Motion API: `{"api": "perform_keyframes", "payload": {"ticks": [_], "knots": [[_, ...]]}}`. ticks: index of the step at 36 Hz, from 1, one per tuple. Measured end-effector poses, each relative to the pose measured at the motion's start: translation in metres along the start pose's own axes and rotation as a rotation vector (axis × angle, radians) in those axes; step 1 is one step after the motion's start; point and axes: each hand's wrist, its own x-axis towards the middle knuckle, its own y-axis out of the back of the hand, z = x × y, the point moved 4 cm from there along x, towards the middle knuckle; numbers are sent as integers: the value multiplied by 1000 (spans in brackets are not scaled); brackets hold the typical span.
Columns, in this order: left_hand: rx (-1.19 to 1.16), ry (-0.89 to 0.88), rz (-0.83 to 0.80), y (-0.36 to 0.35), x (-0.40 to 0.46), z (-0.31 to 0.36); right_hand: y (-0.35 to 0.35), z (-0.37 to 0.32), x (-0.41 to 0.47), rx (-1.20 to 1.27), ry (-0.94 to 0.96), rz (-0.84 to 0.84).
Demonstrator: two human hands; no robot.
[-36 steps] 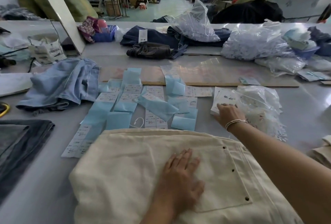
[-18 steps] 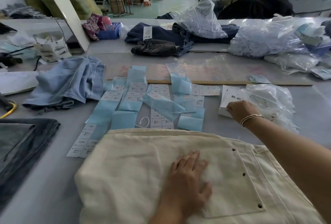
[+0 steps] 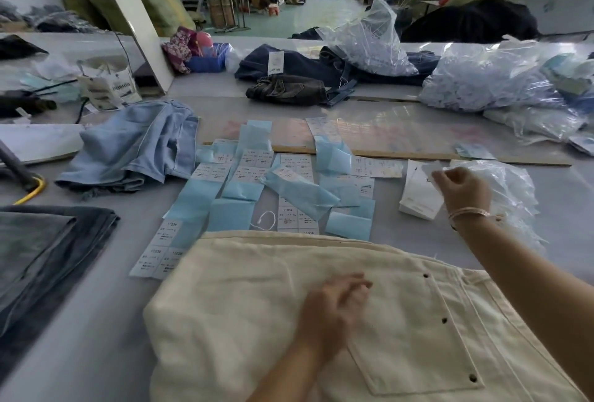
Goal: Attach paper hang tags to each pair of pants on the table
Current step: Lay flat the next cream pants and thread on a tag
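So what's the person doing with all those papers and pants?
A person is putting paper tags on pants. The right hand pinches a white tag lifted off the tag stack. The left hand is over the cream pants, blurred. Blue and white label strips lie spread behind.

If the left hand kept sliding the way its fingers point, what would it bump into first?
Probably the patch pocket sewn on the cream pants. The left hand is blurred, fingers aimed up and right, so the exact line is uncertain.
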Motion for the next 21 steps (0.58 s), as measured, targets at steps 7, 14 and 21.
{"api": "perform_keyframes", "payload": {"ticks": [7, 14, 21], "knots": [[-996, 422, 28, 40, 41, -2, 0, -97, -139, -45, 994, -272], [-541, 485, 224, 70, 73, -14, -30, -110, -185, -172, 1289, -616], [417, 167, 180, 108, 123, -14, -68, -130, -106, 61, 774, -511]]}}
